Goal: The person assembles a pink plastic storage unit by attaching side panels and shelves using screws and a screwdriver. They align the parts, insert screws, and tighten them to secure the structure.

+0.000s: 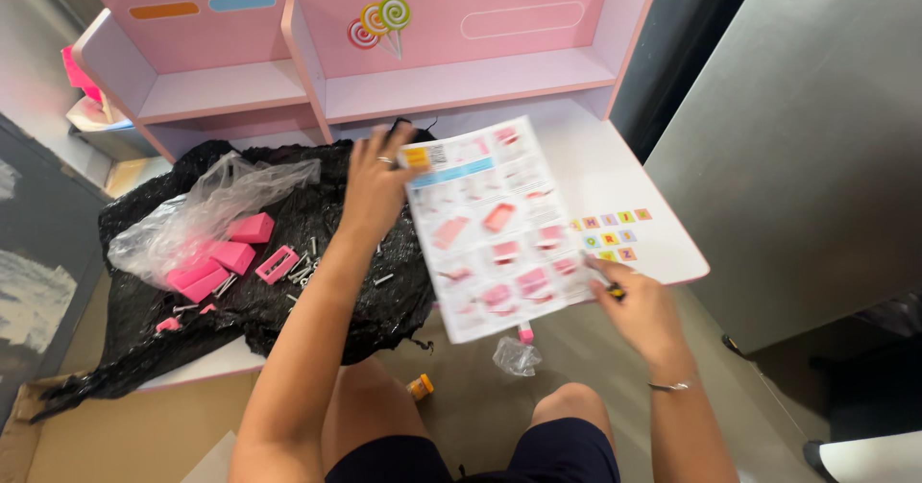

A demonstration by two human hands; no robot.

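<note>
Pink worktop (663, 253) with shelves at far side; black plastic sheet (288, 291) spread left, strewn with pink parts (230, 253) and screws (303, 272). Instruction sheet (495, 224) held mid-scene, left hand (376, 181) pinching its far-left corner, right hand (639, 310) closed on its near-right edge together with a small yellow-and-black tool (611, 289).

Both hands, left hand (373, 183) and right hand (642, 312), held a printed paper instruction sheet (495, 226) at centre frame over a pink wooden children's desk (615, 171).

Left hand (376, 178) fingertips behind instruction sheet (495, 229); small screws (303, 272) too tiny to tell.
</note>
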